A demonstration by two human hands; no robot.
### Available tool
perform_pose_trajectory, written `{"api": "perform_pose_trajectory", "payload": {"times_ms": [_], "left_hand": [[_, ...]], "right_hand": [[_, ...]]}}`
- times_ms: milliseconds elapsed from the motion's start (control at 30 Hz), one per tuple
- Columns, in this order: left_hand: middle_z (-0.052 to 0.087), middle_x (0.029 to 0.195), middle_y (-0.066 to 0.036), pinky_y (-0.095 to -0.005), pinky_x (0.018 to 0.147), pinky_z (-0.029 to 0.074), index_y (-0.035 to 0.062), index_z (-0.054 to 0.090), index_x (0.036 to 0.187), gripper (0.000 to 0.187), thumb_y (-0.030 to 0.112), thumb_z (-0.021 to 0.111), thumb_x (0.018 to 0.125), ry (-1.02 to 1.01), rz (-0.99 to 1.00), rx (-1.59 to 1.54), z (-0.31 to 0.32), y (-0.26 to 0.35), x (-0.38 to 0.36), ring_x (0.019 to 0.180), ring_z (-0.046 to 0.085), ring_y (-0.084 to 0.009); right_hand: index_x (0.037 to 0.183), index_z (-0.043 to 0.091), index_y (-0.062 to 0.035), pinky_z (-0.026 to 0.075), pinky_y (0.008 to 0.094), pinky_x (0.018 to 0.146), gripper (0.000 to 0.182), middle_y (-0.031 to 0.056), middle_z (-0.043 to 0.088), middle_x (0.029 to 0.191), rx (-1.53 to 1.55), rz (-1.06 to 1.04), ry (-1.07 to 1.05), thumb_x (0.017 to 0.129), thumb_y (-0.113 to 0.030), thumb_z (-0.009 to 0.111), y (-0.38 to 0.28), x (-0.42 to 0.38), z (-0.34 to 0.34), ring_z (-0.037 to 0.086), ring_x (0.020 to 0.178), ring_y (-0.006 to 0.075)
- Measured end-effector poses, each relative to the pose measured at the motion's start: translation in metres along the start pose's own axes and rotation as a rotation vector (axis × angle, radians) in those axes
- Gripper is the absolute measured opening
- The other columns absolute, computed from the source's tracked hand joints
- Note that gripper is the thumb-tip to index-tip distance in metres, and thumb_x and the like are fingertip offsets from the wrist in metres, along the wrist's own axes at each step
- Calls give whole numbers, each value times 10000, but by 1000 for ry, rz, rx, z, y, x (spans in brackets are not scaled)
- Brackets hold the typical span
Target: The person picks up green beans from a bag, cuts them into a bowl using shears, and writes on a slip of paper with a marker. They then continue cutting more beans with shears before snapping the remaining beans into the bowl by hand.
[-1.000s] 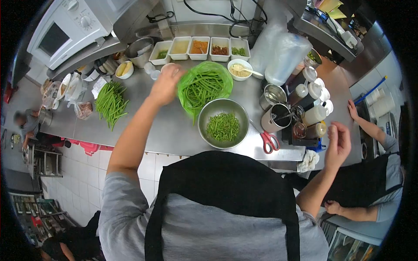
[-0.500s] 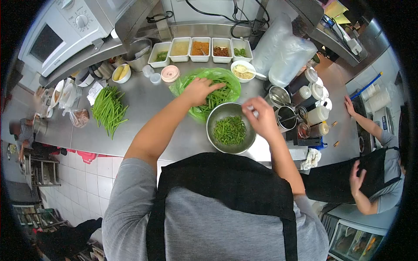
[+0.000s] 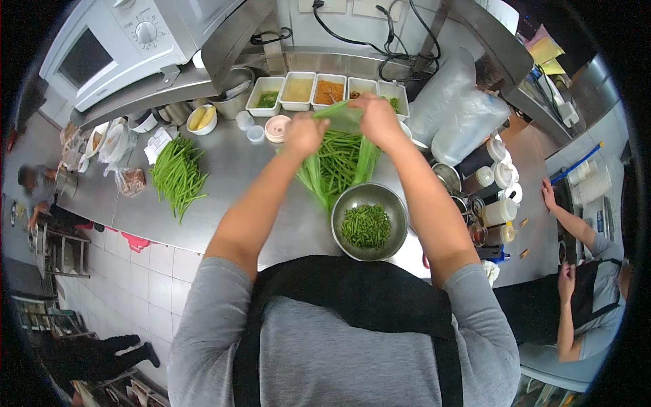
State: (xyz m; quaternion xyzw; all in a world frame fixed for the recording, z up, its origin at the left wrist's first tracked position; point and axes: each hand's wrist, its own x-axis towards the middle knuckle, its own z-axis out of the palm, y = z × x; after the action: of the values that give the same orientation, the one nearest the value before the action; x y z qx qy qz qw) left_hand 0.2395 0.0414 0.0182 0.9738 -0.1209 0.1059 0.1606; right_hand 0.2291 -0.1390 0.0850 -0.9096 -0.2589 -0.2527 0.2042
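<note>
Both my hands grip the rim of a green plastic bag [image 3: 312, 173], lifting its far edge above the counter. My left hand [image 3: 305, 136] is closed on the bag's left side, and my right hand [image 3: 377, 119] is closed on its right side. Long green beans [image 3: 339, 159] lie inside the bag between my forearms. Just in front of the bag stands a metal bowl [image 3: 401, 227] holding chopped green beans [image 3: 366, 226]. Another pile of long green beans [image 3: 178, 176] rests on the counter to the left.
White containers of ingredients [image 3: 297, 91] line the back of the steel counter [image 3: 271, 224]. Sauce bottles [image 3: 500, 212] and clear plastic bags [image 3: 468, 122] stand at right. A microwave [image 3: 115, 57] sits on the upper left shelf. A co-worker [image 3: 583, 285] stands at far right.
My left hand has left the beans and my right hand has moved from above the metal bowl. Both now hold the green bag's rim, which is raised. The view has shifted slightly.
</note>
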Motion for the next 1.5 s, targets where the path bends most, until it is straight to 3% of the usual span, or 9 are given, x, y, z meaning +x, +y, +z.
{"api": "perform_pose_trajectory", "payload": {"times_ms": [100, 300, 433, 600, 767, 1100, 1233, 1333, 1500], "left_hand": [[622, 894, -185, -449, 700, 474, 52, 655, 868, 371, 381, 483, 864, -104, -82, -54, -48, 3, 0, 751, 614, -341], [592, 932, -168, -460, 690, 483, 54, 654, 873, 197, 199, 578, 763, 189, 103, 53, -30, -19, -26, 755, 603, -351], [561, 991, -155, -443, 675, 501, 63, 635, 936, 236, 67, 562, 711, 39, 43, 141, -43, -16, -55, 790, 597, -335], [510, 1072, -171, -424, 673, 510, 112, 588, 1061, 372, 11, 540, 707, 204, -41, 191, -43, -12, -62, 808, 608, -318], [477, 1134, -178, -418, 692, 509, 130, 578, 1084, 376, 32, 543, 722, 12, -152, 169, -23, -24, -62, 810, 612, -324], [525, 1082, -190, -416, 676, 512, 33, 588, 970, 282, -8, 530, 697, 57, -283, 131, -43, -39, -66, 780, 619, -347], [540, 1081, -184, -430, 690, 506, 20, 592, 950, 285, -27, 519, 678, 118, -229, 62, -48, -37, -67, 787, 614, -359], [527, 1123, -199, -441, 718, 497, 17, 596, 950, 301, -37, 505, 668, 112, -154, -24, -53, -24, -68, 815, 606, -367], [509, 1175, -166, -423, 743, 497, 59, 597, 1042, 370, -13, 526, 686, 155, -148, 1, -75, -17, -68, 863, 607, -340]], "right_hand": [[844, 655, -34, 461, 403, 774, 232, 163, 564, 856, -96, -107, 240, 649, 27, 546, -31, -8, -34, 567, 835, 328], [964, 613, -24, 452, 427, 815, 302, 206, 592, 902, 299, -72, -308, 663, -45, 601, -42, -32, 52, 568, 886, 362], [1199, 451, -57, 446, 391, 877, 786, 178, 563, 1119, 86, 162, -568, 542, -325, 788, -26, -19, 72, 536, 1045, 323], [1176, 451, -34, 448, 380, 884, 806, 180, 540, 1149, -48, 120, -781, 492, -257, 815, -46, -3, 77, 531, 1058, 308], [1119, 478, -15, 467, 385, 843, 638, 180, 551, 1122, -104, 90, -954, 560, -128, 762, -48, -1, 82, 536, 1044, 322], [1112, 471, -3, 424, 447, 814, 354, 210, 518, 1045, 184, -268, -495, 758, -6, 480, -34, -44, 84, 515, 968, 371], [1215, 443, -53, 434, 442, 834, 470, 212, 537, 1084, 145, -85, -401, 753, 33, 456, -27, -46, 69, 536, 989, 364], [1296, 364, -78, 407, 389, 912, 665, 200, 445, 1254, 23, 145, -686, 669, 78, 520, -42, -31, 52, 476, 1099, 365], [1253, 394, -48, 450, 409, 861, 642, 208, 536, 1101, 161, -4, -496, 649, 39, 595, -23, -19, 67, 523, 1041, 343]]}}
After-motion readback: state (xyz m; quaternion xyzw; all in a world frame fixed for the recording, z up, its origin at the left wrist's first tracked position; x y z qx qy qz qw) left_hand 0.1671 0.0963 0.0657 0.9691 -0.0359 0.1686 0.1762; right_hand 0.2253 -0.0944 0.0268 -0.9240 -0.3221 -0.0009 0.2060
